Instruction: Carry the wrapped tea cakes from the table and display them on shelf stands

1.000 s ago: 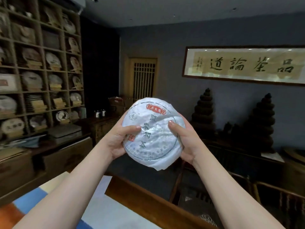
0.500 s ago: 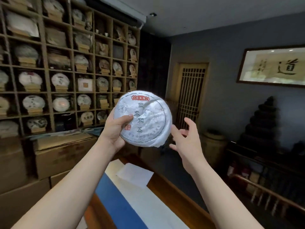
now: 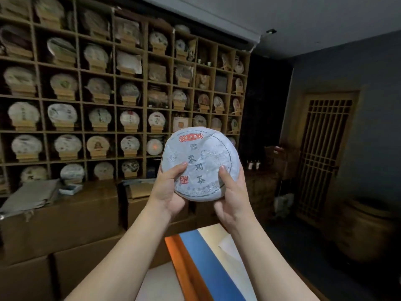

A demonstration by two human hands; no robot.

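Note:
A round tea cake (image 3: pixel 201 157) in white paper, printed with a red label and dark characters, is held upright at chest height in front of me. My left hand (image 3: pixel 168 187) grips its lower left edge with the thumb across the face. My right hand (image 3: pixel 231 192) grips the lower right edge the same way. Behind it stands the wooden grid shelf (image 3: pixel 115 131), most of its cells filled with wrapped cakes on small wooden stands (image 3: pixel 65 126).
Cardboard boxes (image 3: pixel 65 218) are stacked along the shelf's foot, with a cloth bag (image 3: pixel 30 196) on top. A table corner with orange, blue and white sheets (image 3: pixel 201 263) lies below my arms. A lattice door (image 3: pixel 321 153) and a large jar (image 3: pixel 364 231) stand at the right.
The view has swung left toward the shelf, now nearer. My right hand, which had let go half a second ago, grips the tea cake again beside the left.

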